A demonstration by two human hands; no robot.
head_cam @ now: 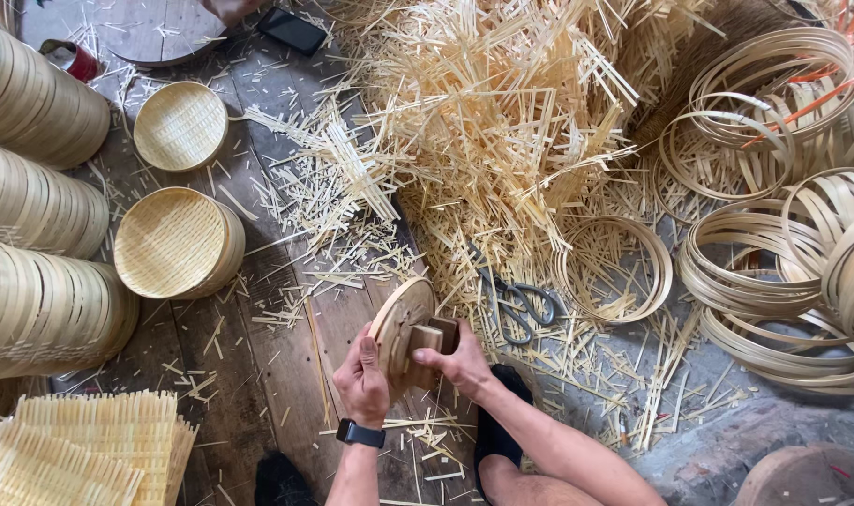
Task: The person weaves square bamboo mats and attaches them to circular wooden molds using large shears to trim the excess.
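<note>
We see both hands meeting low in the middle of the wooden floor (277, 375). The left hand (363, 375), with a dark watch (359, 434) on its wrist, is closed around the lower rim of a round wooden disc (399, 323), which stands on edge and tilts away from us. The right hand (460, 361) is wrapped around a small wooden block (429, 339) fixed to the face of the disc, fingers curled over it. The disc is lifted just above the floor, between the two hands.

Just beyond the right hand, a pair of scissors (519, 305) lies among scattered bamboo strips, close to a loose bamboo ring (616, 270). A big heap of pale bamboo slivers (483, 103) fills the far middle of the floor. Toward the right edge we see stacks of coiled bamboo hoops (774, 272).

On the left, two round woven baskets (176, 242) sit on the floor, one behind the other, beside long rows of stacked basket rims (38, 201) along the left edge. Woven bamboo mats (89, 450) lie in the near left corner. A dark phone (293, 30) rests near the far edge, well apart from the hands.
</note>
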